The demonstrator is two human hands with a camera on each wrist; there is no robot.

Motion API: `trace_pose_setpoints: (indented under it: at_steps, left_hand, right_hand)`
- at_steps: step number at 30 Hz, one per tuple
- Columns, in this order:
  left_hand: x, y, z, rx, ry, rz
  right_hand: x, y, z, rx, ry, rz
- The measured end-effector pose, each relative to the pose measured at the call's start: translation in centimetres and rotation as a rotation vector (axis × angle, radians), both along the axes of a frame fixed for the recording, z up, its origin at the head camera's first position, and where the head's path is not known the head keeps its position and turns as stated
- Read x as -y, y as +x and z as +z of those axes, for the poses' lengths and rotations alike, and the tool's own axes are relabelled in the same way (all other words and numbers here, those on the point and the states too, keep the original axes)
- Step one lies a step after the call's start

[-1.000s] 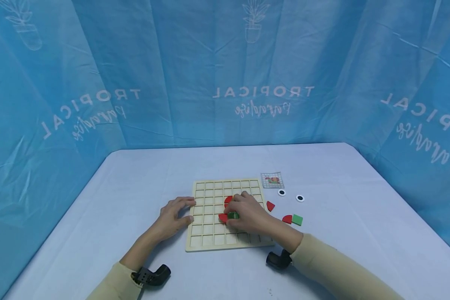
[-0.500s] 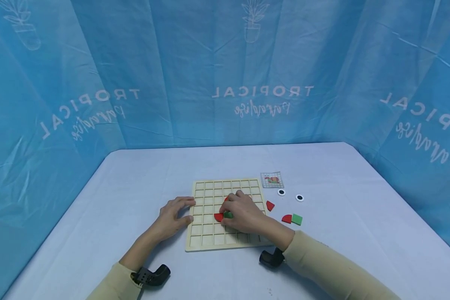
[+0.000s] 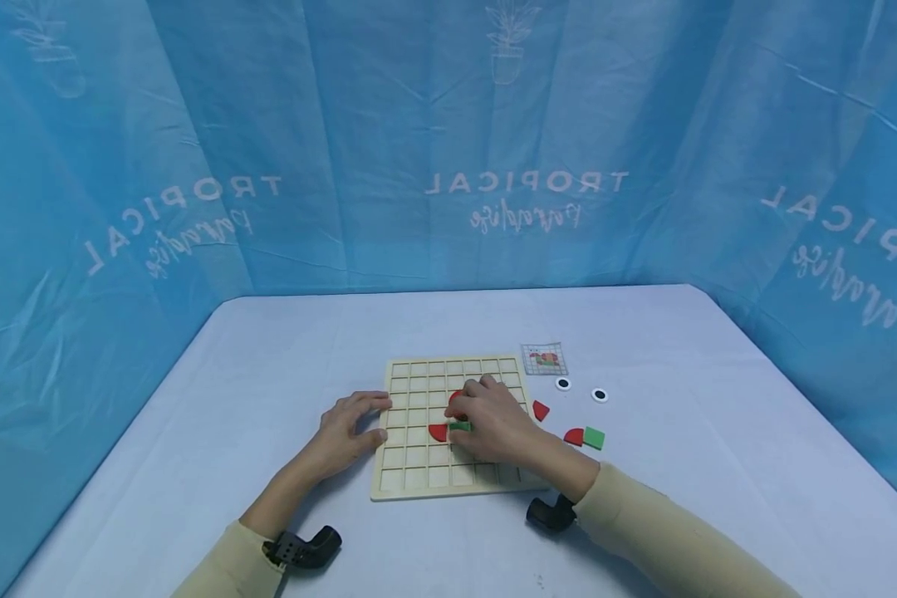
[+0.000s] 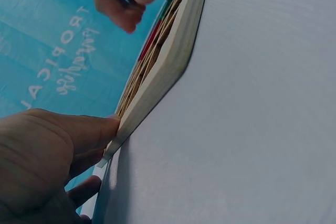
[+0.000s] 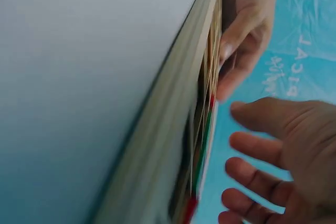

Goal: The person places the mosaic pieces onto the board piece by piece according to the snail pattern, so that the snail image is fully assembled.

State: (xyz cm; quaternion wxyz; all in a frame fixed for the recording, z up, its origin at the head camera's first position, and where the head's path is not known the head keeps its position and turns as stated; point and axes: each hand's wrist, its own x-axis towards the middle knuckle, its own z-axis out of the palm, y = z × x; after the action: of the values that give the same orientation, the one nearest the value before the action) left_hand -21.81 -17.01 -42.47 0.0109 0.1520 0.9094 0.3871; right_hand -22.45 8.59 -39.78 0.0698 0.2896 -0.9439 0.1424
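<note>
Left hand (image 3: 340, 432) against board (image 3: 405, 458) edge, fingers extended; right hand (image 3: 493, 423) above board, fingers loosely parted.

Left hand (image 3: 344, 432) — free gap — red piece (image 3: 438, 433)

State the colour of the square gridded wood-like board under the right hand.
Pale beige; the board shows best in the head view.

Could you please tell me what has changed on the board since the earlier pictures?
The leftmost red piece and the green piece beside it shifted slightly left on the board; the right hand seems to have released the green one. The left hand stayed at the board's edge.
</note>
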Motion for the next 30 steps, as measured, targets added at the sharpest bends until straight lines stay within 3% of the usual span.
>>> trace_pose_setpoints:
  at_steps: [7,16,24,30]
  left_hand:
    - [-0.1,-0.1,0.2,-0.021,-0.015,-0.004]
    - [0.1,0.0,0.0,-0.033,-0.007,-0.020]
    - [0.0,-0.1,-0.4,-0.039,0.003,-0.018]
    - [0.0,0.0,-0.3,-0.038,0.009,-0.017]
  right_hand:
    - [-4.8,0.5,1.0,-0.045,-0.051,-0.122]
    - [-11.4,1.7,-0.1,-0.008,-0.049,-0.270]
    - [-14.0,2.2,-1.0,0.089,-0.031,-0.376]
    - [-15.0,2.6,-1.5,0.108,-0.019,-0.402]
